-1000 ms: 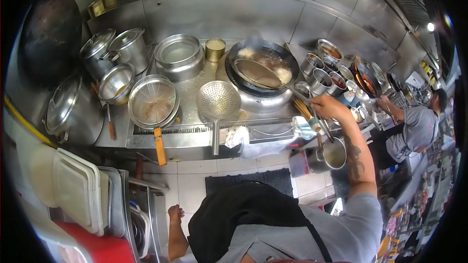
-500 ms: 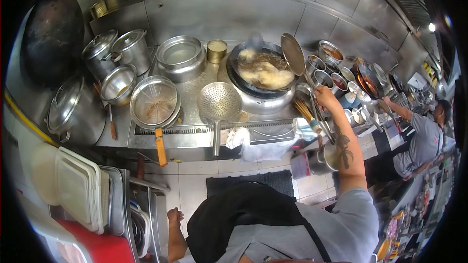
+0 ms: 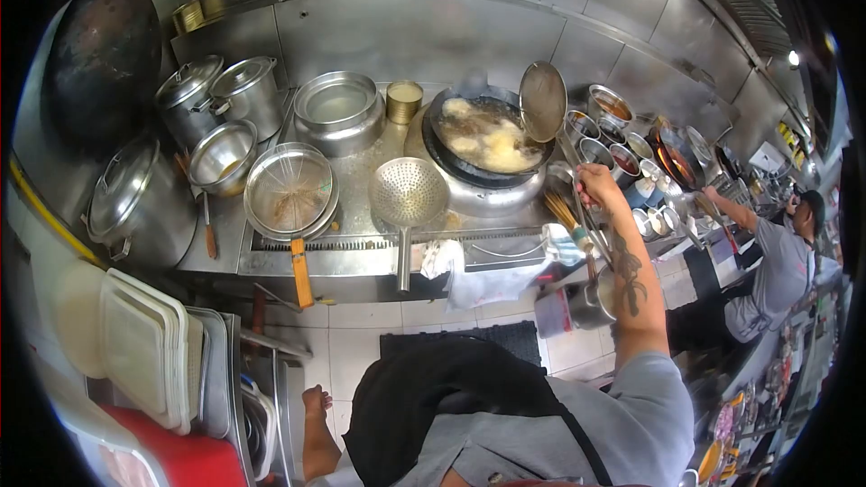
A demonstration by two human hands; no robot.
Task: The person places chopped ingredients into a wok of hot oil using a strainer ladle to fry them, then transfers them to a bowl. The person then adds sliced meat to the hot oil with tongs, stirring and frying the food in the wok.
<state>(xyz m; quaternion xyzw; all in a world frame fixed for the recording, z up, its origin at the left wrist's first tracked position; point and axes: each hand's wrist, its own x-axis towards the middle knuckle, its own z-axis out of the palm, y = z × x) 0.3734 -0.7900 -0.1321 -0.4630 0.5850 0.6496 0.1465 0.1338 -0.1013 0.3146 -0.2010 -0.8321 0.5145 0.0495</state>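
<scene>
My right hand [image 3: 598, 185] is closed round the long handle of a round skimmer [image 3: 544, 101]. The skimmer's head is raised at the right rim of a black wok [image 3: 439, 138]. Pale, puffy pieces of food [image 3: 510, 146] float in the bubbling oil inside the wok. Low at my side, away from the counter, hangs my left hand [image 3: 316, 399], its fingers curled and nothing visible in them. A bundled bamboo brush [image 3: 561, 211] leans just left of my right hand.
A perforated ladle [image 3: 409, 191] and wire strainers [image 3: 289, 189] lie left of the wok. Pots of sauce [image 3: 612, 106] stand to its right. Lidded pots [image 3: 244, 95] fill the left side. Folded cloths [image 3: 492, 281] hang at the front edge. A co-worker [image 3: 776, 261] stands at right.
The skimmer's head has turned to show more of its round face and sits slightly lower beside the wok. The food in the oil has shifted. My left hand stays low.
</scene>
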